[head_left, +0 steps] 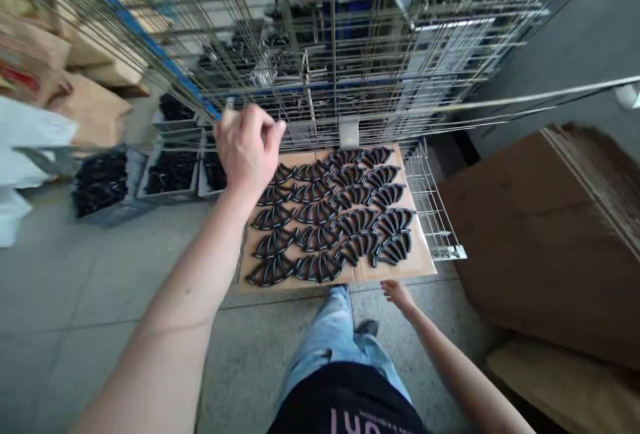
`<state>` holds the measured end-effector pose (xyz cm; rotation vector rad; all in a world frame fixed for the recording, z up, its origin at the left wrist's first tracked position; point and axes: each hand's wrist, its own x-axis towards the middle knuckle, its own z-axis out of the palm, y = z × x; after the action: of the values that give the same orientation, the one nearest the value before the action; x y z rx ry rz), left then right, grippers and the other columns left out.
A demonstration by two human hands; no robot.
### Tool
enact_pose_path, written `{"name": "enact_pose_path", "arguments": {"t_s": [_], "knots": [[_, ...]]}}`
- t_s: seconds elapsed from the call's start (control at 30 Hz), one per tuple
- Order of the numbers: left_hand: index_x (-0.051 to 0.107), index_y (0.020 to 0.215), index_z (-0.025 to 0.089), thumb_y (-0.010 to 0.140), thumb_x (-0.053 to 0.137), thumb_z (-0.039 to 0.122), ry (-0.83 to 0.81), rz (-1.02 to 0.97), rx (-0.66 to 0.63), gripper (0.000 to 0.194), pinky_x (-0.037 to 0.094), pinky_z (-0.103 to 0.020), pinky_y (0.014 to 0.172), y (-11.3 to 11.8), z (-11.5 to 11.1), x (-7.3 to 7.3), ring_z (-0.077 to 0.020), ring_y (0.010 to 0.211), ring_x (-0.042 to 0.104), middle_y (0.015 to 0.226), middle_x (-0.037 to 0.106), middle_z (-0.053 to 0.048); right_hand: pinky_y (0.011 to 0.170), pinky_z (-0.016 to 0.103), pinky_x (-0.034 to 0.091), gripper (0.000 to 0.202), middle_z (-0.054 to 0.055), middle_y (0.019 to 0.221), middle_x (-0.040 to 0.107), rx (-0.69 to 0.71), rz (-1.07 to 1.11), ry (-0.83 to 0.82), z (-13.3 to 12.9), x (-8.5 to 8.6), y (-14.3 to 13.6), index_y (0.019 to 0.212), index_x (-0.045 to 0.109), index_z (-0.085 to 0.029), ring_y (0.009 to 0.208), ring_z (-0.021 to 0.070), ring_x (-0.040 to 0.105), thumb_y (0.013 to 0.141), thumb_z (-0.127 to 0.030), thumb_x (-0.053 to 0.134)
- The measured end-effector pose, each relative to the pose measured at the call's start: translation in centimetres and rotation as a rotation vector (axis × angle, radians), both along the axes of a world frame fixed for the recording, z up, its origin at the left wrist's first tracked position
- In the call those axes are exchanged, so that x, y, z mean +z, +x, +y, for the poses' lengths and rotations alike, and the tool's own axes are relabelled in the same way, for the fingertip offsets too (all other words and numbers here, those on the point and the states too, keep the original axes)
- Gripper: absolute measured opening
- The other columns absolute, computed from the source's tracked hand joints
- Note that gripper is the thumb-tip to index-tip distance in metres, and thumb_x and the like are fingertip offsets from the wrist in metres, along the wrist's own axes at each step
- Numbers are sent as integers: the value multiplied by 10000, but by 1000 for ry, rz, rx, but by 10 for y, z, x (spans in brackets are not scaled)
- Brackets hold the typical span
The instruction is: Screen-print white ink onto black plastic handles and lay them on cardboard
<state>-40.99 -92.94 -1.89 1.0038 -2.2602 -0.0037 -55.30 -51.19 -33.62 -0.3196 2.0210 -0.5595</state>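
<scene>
My left hand [247, 147] is raised over the far left corner of a cardboard sheet [420, 257]. Its fingers are curled closed at the edge of the wire shelf [330, 81]; what lies inside the fist is mostly hidden. On the cardboard lie black curved ribbed parts [320, 237], set out in several rows like fans. My left wrist and hand cover some of those at the far left. Lower down, my right hand [397, 294] hangs beside the near edge of the cardboard, fingers loosely stretched out, holding nothing.
Grey crates [170, 174] full of black parts stand on the floor to the left, near brown sacks [95, 107]. A large cardboard box [530, 234] is close on the right. A lower wire rack [433, 201] juts out past the cardboard sheet.
</scene>
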Motion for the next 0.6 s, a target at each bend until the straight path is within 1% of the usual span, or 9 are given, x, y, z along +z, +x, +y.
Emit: {"name": "enact_pose_path", "arguments": {"t_s": [0.07,0.13,0.2,0.3,0.37,0.4,0.47,0.53,0.6], "knots": [[620,872,157,948,462,499,97,-66,-24,384,396,-378,952,33,52,-42,-207,976,613,838,650,-19,634,236,481,239,69,843,690,-114,-131,-4,2,-16,21,947,682,-132,706,142,630,835,-275,526],[623,820,193,926,516,461,231,-150,-86,308,422,-332,834,62,98,-90,-176,792,612,751,653,-1,630,229,483,214,64,863,678,-224,-224,-8,-1,-29,38,963,672,-136,678,119,612,817,-239,555],[623,804,208,921,531,433,390,-225,-134,269,413,-302,755,83,137,-140,-168,737,599,749,668,0,631,230,486,209,60,884,666,-329,-294,-16,-8,-41,52,977,666,-149,661,106,598,798,-215,580],[618,825,215,931,512,402,612,-403,-146,240,400,-280,737,96,176,-208,-173,793,616,808,692,-18,643,238,494,220,47,877,651,-464,-372,-40,-22,-57,63,994,653,-171,657,100,586,784,-193,593],[618,861,218,938,501,376,727,-565,-135,212,396,-277,760,96,192,-246,-180,851,624,857,701,-32,658,243,502,232,35,864,644,-540,-421,-66,-34,-68,66,1004,637,-184,664,102,586,778,-178,586],[619,879,218,940,498,362,767,-635,-127,197,394,-278,770,94,197,-262,-183,872,625,879,703,-39,665,246,507,232,28,861,641,-576,-445,-82,-41,-74,66,1001,628,-190,668,104,587,774,-172,583],[618,910,218,939,499,340,813,-721,-115,173,393,-280,775,89,203,-287,-187,890,626,904,703,-49,674,253,515,216,16,840,632,-643,-490,-110,-54,-88,63,969,613,-198,676,110,589,756,-165,589],[617,923,214,937,503,333,830,-753,-105,165,395,-279,763,84,206,-304,-186,885,626,906,698,-52,672,255,517,208,2,792,617,-708,-529,-136,-66,-100,59,929,597,-201,675,118,589,727,-155,604],[616,933,212,937,502,334,842,-787,-97,167,397,-276,758,81,206,-314,-184,896,621,922,691,-52,665,248,515,244,-8,755,605,-764,-568,-174,-74,-111,56,924,587,-202,671,120,589,691,-133,611]]}}
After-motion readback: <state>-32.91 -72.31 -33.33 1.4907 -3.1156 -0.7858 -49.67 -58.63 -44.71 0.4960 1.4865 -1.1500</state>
